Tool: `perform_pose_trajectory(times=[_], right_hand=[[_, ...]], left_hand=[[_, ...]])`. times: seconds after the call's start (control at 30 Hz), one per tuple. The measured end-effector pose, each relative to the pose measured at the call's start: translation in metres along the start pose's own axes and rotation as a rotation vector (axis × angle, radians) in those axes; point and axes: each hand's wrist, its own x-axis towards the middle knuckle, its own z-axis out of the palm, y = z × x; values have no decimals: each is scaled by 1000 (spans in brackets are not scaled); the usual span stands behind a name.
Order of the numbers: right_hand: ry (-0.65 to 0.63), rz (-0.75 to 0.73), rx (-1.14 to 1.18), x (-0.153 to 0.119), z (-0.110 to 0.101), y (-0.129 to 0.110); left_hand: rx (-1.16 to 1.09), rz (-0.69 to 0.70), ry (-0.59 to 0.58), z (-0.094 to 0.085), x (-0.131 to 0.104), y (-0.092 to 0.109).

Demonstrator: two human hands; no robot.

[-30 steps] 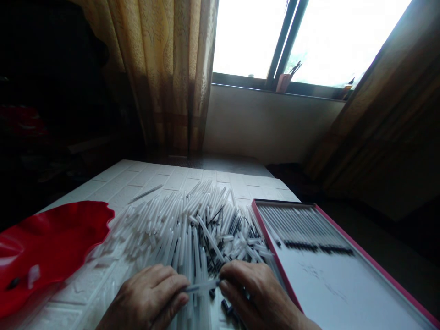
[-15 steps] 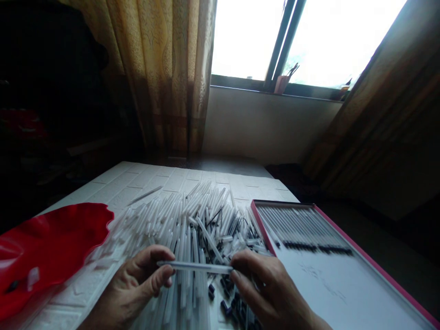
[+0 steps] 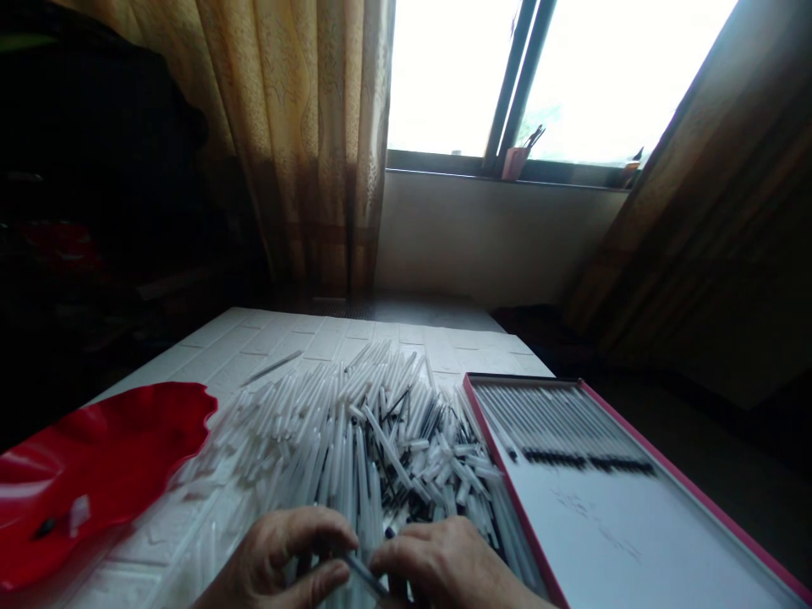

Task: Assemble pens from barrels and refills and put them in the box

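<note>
Low in the view, my left hand [image 3: 285, 554] pinches a slim pale pen [image 3: 363, 575] between thumb and forefinger. My right hand [image 3: 437, 558] closes on the pen's other end, its fingertips partly hidden. The pen slants down to the right between the two hands. Beyond them spreads a heap of clear pen barrels [image 3: 304, 431], with dark refills [image 3: 437, 414] and short clear caps [image 3: 457, 465] on its right side. A small dark plug [image 3: 389, 533] shows just above my right fingers.
A red scalloped dish [image 3: 127, 457] with a small dark piece and a clear piece inside stands left. At right lies a pink-edged box [image 3: 609, 516] with a row of pens [image 3: 558, 423]. A white brick-patterned tabletop [image 3: 222, 342] lies underneath; curtains and a window are behind.
Both hands have moved down and nearer each other. The pen, held level between them before, now tilts down to the right, with less of it showing.
</note>
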Motion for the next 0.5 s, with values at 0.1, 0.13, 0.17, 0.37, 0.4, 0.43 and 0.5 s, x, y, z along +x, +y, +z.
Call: perform_pose_trajectory(times=[0.1, 0.13, 0.17, 0.37, 0.4, 0.43, 0.5], right_hand=[[40, 36, -99, -1, -3, -3], [64, 61, -109, -2, -7, -5], [98, 84, -103, -2, -11, -8], [383, 118, 107, -5, -35, -13], [456, 101, 127, -5, -37, -11], [530, 78, 133, -5, -37, -9], [654, 20, 117, -6, -37, -3]], left_hand=[[-10, -32, 12, -6, 7, 2], [-25, -76, 41, -9, 10, 3], [-45, -132, 76, -13, 14, 2], [-73, -366, 310, -42, 44, -10], [-60, -388, 322, -48, 47, -13], [-40, -407, 326, -54, 49, -14], [16, -435, 300, -65, 49, -16]])
